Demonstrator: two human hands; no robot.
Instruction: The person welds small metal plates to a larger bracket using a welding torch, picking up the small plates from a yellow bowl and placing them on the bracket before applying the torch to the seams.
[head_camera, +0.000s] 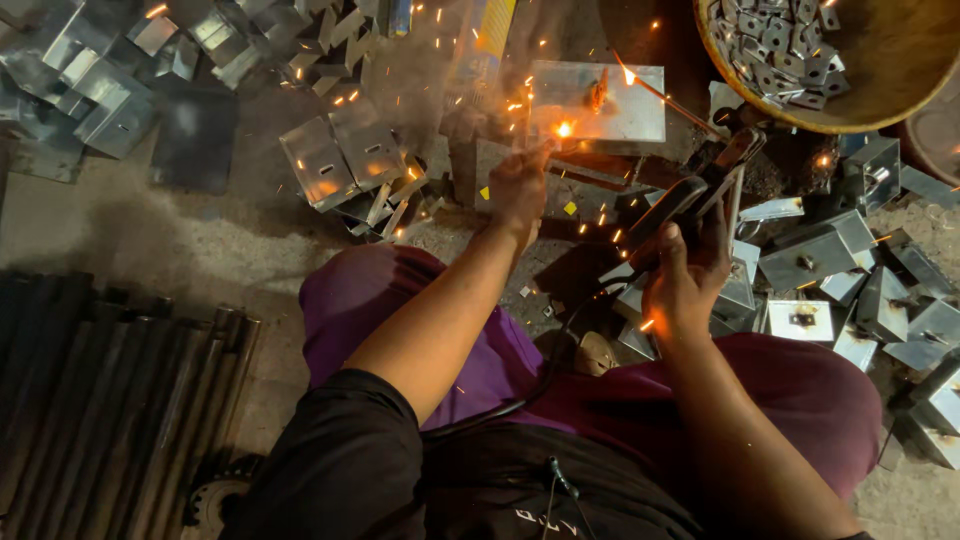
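The person sat low on the floor, knees spread in purple trousers, with a bundle of dark pipes lying near on the left. A black cable ran across the lap toward the right hand.

The right hand was closed fully round the handle of a welding electrode holder; its thin rod reached up and left toward the work. The left hand was bare, fingers curled and pressed at the near edge of a flat metal plate, just beside a bright glowing spot. Whether it gripped the plate or only steadied it, I could not tell. The plate rested on a low block, beyond the knees and about centre.

Sparks were scattered over the floor, the hands and the lap.

To the right lay folded metal brackets in a loose heap; more of them lay at the far left. A round basin at the far right held small metal pieces.

Assessment: the chief risk appeared to be a burn to the unprotected left hand, given its closeness to the hot spot. Sparks landing on cloth or cable could scorch them. Sharp bracket edges close to the right forearm could cut if the arm swung wide.
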